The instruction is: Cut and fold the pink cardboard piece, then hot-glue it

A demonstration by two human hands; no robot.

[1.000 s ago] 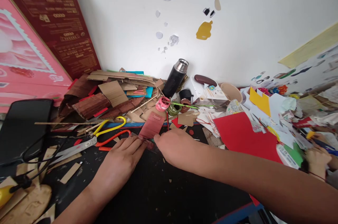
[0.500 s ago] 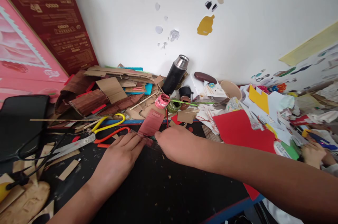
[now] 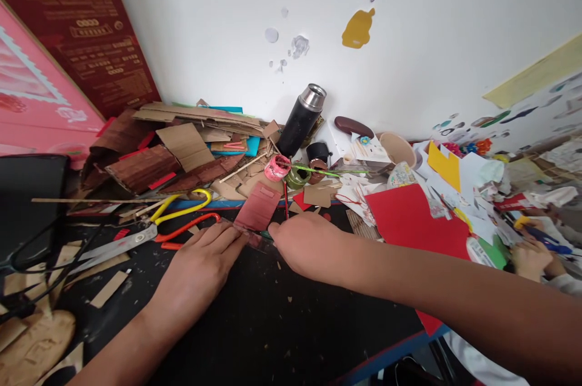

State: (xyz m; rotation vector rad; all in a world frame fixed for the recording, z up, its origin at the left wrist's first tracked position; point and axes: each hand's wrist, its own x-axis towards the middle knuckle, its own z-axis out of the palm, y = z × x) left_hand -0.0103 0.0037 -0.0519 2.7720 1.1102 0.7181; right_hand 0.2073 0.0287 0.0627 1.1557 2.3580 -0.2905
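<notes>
A reddish-painted piece of cardboard [image 3: 258, 207] lies on the black tabletop, just beyond my hands. My left hand [image 3: 200, 265] rests with its fingers stretched out on a clear strip [image 3: 257, 242], perhaps a ruler, across the near edge of the cardboard. Close to the cardboard's right corner, my right hand [image 3: 313, 248] is closed, knuckles up. A dark greenish bit shows at its fingertips, but what it grips is mostly hidden. Scissors [image 3: 150, 231] with yellow and orange handles lie open to the left of my left hand.
Behind stand a black flask [image 3: 300, 122], a pink paint jar [image 3: 277, 168] and a green paint jar [image 3: 297, 176]. Cardboard scraps [image 3: 184, 146] are heaped at back left. Red paper [image 3: 418, 225] lies beyond my right forearm. Another person's hand [image 3: 530, 262] is at far right.
The view has shifted slightly. My right hand has moved a little rightward, away from my left hand, and more of the clear strip shows between them. My left hand stays pressed down.
</notes>
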